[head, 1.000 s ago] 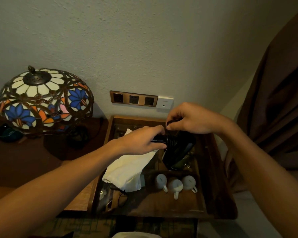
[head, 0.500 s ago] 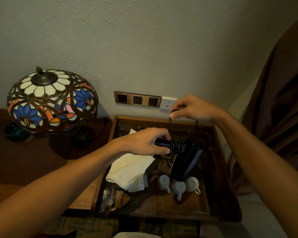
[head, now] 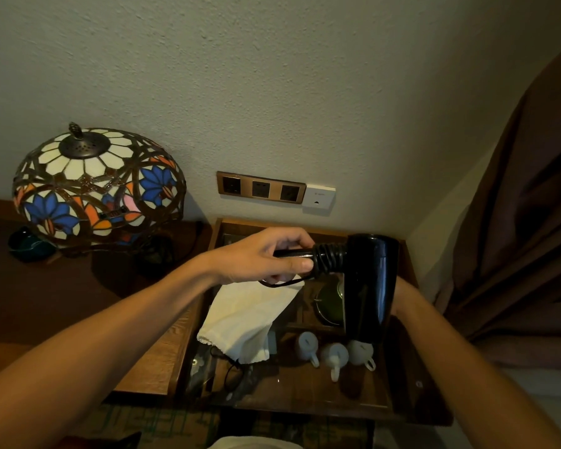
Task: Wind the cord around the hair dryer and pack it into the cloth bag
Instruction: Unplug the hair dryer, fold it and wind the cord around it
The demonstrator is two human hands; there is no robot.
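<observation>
Hair dryer (head: 370,283), black, held in the air above the wooden tray (head: 405,319); handle lies level pointing left, barrel hangs nose down toward the cups. Cord (head: 327,258) sits in several tight turns round the handle where it meets the body. One short loose length droops below the left hand, hanging over the bag; where its end or the plug lies I cannot make out.

Left hand (head: 266,257) closed firmly round the free end of the handle, thumb beneath, fingers over the top, just beside the coils. Right hand mostly hidden behind the barrel; only wrist and forearm show at the dryer's right edge. Cannot tell whether it is gripping anything or is slack.

Cloth bag (head: 246,319), cream, lies limp and flat in the tray's left part, gathered mouth toward the viewer. Nothing is in it as far as can be seen. A dark thin string runs out from near its mouth.

Beyond: three small white cups (head: 332,354) in a row under the dryer's nose, a round green dish (head: 331,303) behind them. Stained-glass lamp (head: 94,186) on the table to the left; wall sockets (head: 261,187) above the tray; brown curtain (head: 525,238) at right.

Judgement: winding mostly done, loose tail left to tuck. Bagging not yet begun: mouth needs opening, dryer slid in.
</observation>
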